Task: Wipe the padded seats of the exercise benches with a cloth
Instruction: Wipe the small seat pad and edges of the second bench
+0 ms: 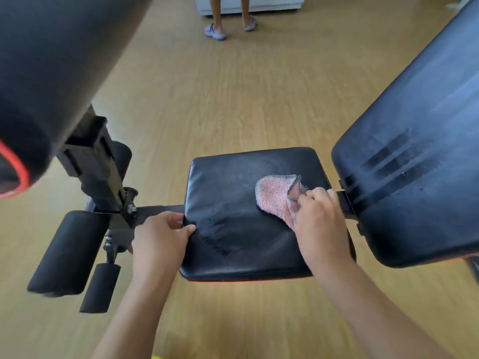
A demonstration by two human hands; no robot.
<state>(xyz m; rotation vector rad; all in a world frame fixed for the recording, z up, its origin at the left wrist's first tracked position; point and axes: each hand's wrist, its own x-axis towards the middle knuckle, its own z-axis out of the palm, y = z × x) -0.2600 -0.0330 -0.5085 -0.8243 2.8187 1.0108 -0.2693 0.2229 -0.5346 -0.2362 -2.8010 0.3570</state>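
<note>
A black padded seat [241, 229] of an exercise bench lies flat in the middle of the view. My right hand [320, 221] presses a pink cloth [276, 196] with a dark mesh edge onto the seat's right part. My left hand [159, 238] grips the seat's left edge, thumb on top and fingers curled round the rim. To the right rises the bench's black backrest pad [414, 141], tilted upward, with dusty streaks on it.
Black foam leg rollers [67, 251] and a metal post [103, 174] stand left of the seat. A large black roller with a red ring [33, 81] fills the top left. Wooden floor [220, 99] surrounds the bench. A person's legs in slippers [216, 31] stand at the far end.
</note>
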